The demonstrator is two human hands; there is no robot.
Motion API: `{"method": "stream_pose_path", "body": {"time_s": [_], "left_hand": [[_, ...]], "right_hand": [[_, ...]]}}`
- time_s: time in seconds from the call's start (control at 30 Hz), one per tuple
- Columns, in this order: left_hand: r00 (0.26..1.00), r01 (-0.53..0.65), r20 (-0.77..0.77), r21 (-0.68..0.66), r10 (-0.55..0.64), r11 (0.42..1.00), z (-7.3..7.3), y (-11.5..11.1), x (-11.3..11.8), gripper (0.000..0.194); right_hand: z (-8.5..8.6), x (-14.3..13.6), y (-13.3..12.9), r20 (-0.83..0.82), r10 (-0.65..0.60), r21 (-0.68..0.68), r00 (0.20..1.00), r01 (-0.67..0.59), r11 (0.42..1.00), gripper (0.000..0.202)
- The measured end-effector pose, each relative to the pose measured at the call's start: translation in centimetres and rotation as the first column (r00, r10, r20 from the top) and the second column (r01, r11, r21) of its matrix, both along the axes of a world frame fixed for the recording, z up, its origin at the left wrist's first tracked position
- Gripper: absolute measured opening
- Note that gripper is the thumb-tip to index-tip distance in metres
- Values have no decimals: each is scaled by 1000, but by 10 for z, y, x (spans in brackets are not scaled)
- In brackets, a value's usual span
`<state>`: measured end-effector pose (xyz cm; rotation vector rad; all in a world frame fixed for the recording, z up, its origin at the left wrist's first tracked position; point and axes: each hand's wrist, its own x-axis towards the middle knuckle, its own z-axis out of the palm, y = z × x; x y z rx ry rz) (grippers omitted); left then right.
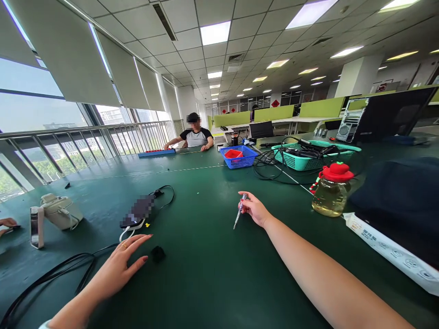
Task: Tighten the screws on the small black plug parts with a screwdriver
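A thin silver metal screwdriver [238, 216] is held, best snugly, by the right hand [254, 209], tip toward seven o'clock; the left hand [118, 267] is spread wide.

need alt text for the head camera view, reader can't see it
A right hand holds a small screwdriver over a dark green table; the left hand is open near a phone. Beyond are two baskets, blue and teal, and a seated person.

Bright ceiling panels and window daylight; edges stretch with wide-angle distortion.
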<state>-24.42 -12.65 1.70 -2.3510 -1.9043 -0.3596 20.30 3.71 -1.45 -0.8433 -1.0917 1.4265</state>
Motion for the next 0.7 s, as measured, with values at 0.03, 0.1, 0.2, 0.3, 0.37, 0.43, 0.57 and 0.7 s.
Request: {"method": "stream_pose_path", "body": {"time_s": [0.03, 0.1, 0.2, 0.3, 0.37, 0.43, 0.57, 0.7], "left_hand": [[998, 54, -22, 5, -54, 999, -1, -1, 7, 53], [986, 152, -65, -19, -153, 988, -3, -2, 21, 49], [976, 199, -79, -69, -204, 978, -6, 1, 30, 43], [991, 120, -60, -54, -123, 991, -9, 9, 21, 41], [998, 30, -61, -11, -31, 999, -10, 15, 8, 42], [996, -54, -72, 21, 55, 998, -11, 17, -7, 43], [986, -145, -84, 32, 147, 989, -7, 10, -27, 52], [965, -243, -77, 76, 249, 967, -1, -6, -31, 53]], "right_hand": [[0, 0, 0, 3, 1, 5, 1000, -1, 1000, 44], [-1, 0, 0, 6, -4, 18, 1000, 3, 1000, 45], [-1, 0, 0, 10, -4, 33, 1000, 4, 999, 47], [-2, 0, 0, 12, 2, 35, 1000, -3, 999, 48], [-2, 0, 0, 3, 3, 31, 1000, -3, 1000, 49], [-1, 0, 0, -4, 3, 22, 1000, -3, 1000, 48], [2, 0, 0, -1, 6, 10, 1000, -6, 1000, 47], [3, 1, -1, 2, 7, 12, 1000, -7, 1000, 46]]}}
